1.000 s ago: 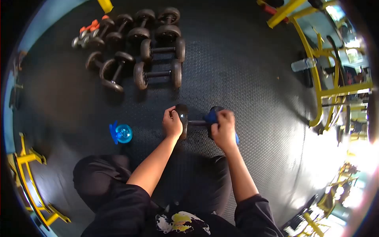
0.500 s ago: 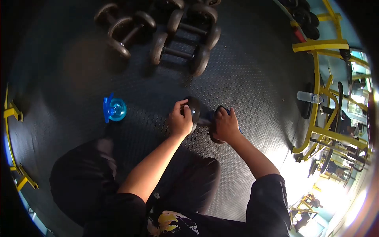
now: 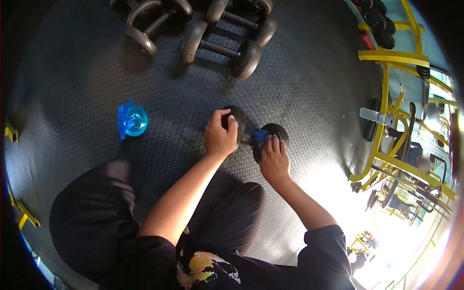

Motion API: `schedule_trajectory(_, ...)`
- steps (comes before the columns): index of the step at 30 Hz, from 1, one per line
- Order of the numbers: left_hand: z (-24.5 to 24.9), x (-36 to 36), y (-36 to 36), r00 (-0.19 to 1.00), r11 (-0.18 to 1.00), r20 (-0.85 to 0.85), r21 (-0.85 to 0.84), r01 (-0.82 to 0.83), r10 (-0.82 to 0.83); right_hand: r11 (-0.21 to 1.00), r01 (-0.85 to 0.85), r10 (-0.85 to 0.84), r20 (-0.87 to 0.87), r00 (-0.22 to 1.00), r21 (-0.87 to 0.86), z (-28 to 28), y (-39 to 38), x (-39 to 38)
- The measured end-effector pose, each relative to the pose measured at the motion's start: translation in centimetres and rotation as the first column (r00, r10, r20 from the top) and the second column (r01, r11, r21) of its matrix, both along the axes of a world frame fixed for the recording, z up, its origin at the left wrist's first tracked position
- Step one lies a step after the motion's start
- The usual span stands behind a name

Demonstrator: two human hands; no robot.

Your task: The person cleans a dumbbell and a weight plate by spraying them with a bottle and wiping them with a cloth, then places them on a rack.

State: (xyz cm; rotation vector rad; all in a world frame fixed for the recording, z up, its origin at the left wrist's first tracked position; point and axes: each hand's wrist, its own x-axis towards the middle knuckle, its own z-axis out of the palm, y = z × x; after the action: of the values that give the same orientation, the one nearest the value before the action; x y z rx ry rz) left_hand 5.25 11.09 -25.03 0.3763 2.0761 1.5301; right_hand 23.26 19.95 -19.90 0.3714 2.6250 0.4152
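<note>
A dark dumbbell (image 3: 236, 119) is in front of me at the middle of the view, close to the floor. My left hand (image 3: 221, 136) is closed around its left head, thumb and fingers on the rounded edge. Against the right head rests my right hand (image 3: 275, 158), its fingers bent over a bunched blue cloth (image 3: 261, 135). The cloth lies at the inner side of that head, beside the short handle. Part of the cloth is hidden under the fingers.
On the black textured mat (image 3: 309, 96), a blue spray bottle (image 3: 136, 121) is to my left. Several dumbbells (image 3: 220, 49) lie ahead. Yellow gym frames (image 3: 394, 56) line the right side, with a clear plastic bottle (image 3: 374, 115) near them. My folded legs (image 3: 92, 217) are below.
My right hand has shifted slightly down, uncovering more of the right head, and the blue cloth now shows at its inner side. My left hand keeps its hold. The view has tilted a little downward.
</note>
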Motion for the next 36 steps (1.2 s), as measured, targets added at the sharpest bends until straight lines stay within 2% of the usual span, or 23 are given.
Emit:
schedule_trajectory(5, -0.2, -0.1, 0.4, 0.999, 0.999, -0.052, -0.033, 0.000, -0.002, 0.994, -0.100, 0.101, -0.003, 0.995, 0.036, -0.9, -1.3, 2.0)
schedule_trajectory(7, 0.0, -0.1, 0.6, 1.000, 0.998, -0.013, -0.064, -0.001, 0.001, 0.983, -0.172, 0.173, 0.008, 0.985, -0.067, -1.1, -1.4, 2.7)
schedule_trajectory(8, 0.1, -0.3, 0.8, 1.000, 0.996, 0.019, -0.094, -0.010, 0.012, 0.964, -0.178, 0.192, 0.055, 0.980, -0.198, -0.9, -1.6, 2.6)
schedule_trajectory(9, 0.0, -0.3, 0.9, 1.000, 0.996, 0.014, -0.091, -0.006, 0.008, 0.965, -0.174, 0.187, 0.051, 0.981, -0.195, -1.6, -1.8, 2.7)
schedule_trajectory(11, -0.5, -0.3, 1.2, 0.999, 0.999, -0.006, -0.043, -0.033, 0.033, 0.906, -0.421, 0.422, 0.130, 0.897, -0.033, -3.8, -2.2, 2.3)
schedule_trajectory(12, -0.7, -0.3, 1.3, 1.000, 0.999, -0.009, -0.044, -0.027, 0.027, 0.905, -0.424, 0.409, 0.226, 0.884, 0.020, -5.2, -2.3, 1.4)
schedule_trajectory(13, -0.8, -0.3, 1.4, 0.999, 0.998, -0.016, -0.046, -0.035, 0.035, 0.912, -0.410, 0.396, 0.224, 0.891, 0.019, -8.5, -2.6, 1.5)
schedule_trajectory(15, -0.4, -0.5, 1.5, 0.999, 0.999, -0.029, -0.047, -0.014, 0.013, 0.879, -0.387, 0.271, 0.376, 0.886, 0.277, -16.4, -3.6, 3.0)
schedule_trajectory(17, 0.3, -0.6, 1.6, 0.998, 0.996, 0.056, -0.087, -0.034, 0.039, 0.886, -0.357, 0.221, 0.408, 0.886, 0.295, -16.5, -4.5, 1.9)
schedule_trajectory(19, -0.4, -0.3, 1.8, 0.997, 0.997, 0.050, -0.066, -0.048, 0.051, 0.881, -0.352, 0.189, 0.448, 0.874, 0.316, -14.0, -3.9, 1.3)
schedule_trajectory(21, -0.3, -0.6, 1.9, 0.998, 0.995, 0.024, -0.083, -0.050, 0.052, 0.983, -0.177, 0.179, 0.538, 0.823, -0.056, -7.5, -3.1, -1.4)
schedule_trajectory(22, -0.1, -0.5, 1.9, 0.996, 0.997, 0.064, -0.054, -0.054, 0.058, 0.984, -0.168, 0.171, 0.535, 0.828, -0.054, -5.4, -2.8, -1.8)
schedule_trajectory(24, 0.1, -0.6, 1.7, 0.998, 0.999, 0.051, -0.043, -0.024, 0.026, 0.974, 0.031, 0.077, 0.457, 0.886, -0.224, -1.6, -1.8, -1.6)
schedule_trajectory(26, 0.1, -0.6, 1.6, 0.999, 0.999, 0.036, -0.032, 0.013, -0.012, 0.983, 0.073, -0.001, 0.391, 0.920, -0.169, 2.5, -1.0, -2.4)
schedule_trajectory(28, -0.1, -0.4, 1.3, 0.994, 1.000, 0.109, -0.017, 0.007, -0.006, 0.985, 0.124, -0.080, 0.319, 0.944, -0.121, 6.1, 0.4, -2.9)
schedule_trajectory(29, -0.3, -0.5, 1.2, 0.995, 0.999, 0.100, -0.018, 0.026, -0.024, 0.963, 0.213, -0.203, 0.077, 0.976, -0.162, 7.8, 1.8, -3.3)
schedule_trajectory(30, -0.4, -0.4, 1.2, 0.996, 1.000, 0.087, -0.009, 0.002, -0.001, 0.933, 0.287, -0.325, -0.164, 0.931, -0.218, 8.5, 2.7, -3.3)
schedule_trajectory(31, -0.3, -0.3, 1.3, 0.997, 1.000, 0.076, 0.003, -0.025, 0.024, 0.929, 0.301, -0.340, -0.173, 0.924, -0.215, 8.4, 2.8, -3.4)
schedule_trajectory(33, -0.2, -0.1, 1.5, 0.998, 1.000, 0.062, 0.004, -0.017, 0.017, 0.723, 0.387, -0.617, -0.283, 0.735, -0.572, 7.9, 2.8, -4.5)
schedule_trajectory(34, -0.1, -0.3, 1.5, 0.998, 1.000, 0.054, 0.000, -0.028, 0.028, 0.721, 0.387, -0.623, -0.295, 0.724, -0.575, 6.9, 3.2, -5.2)
schedule_trajectory(35, -0.1, -0.3, 1.5, 0.999, 1.000, 0.042, 0.000, -0.019, 0.019, 0.596, 0.415, -0.560, 0.015, 0.828, -0.688, 5.1, 3.7, -5.8)
schedule_trajectory(36, -0.1, -0.3, 1.5, 0.996, 1.000, 0.088, 0.006, -0.021, 0.020, 0.452, 0.475, -0.398, 0.306, 0.865, -0.755, 3.2, 3.7, -6.4)
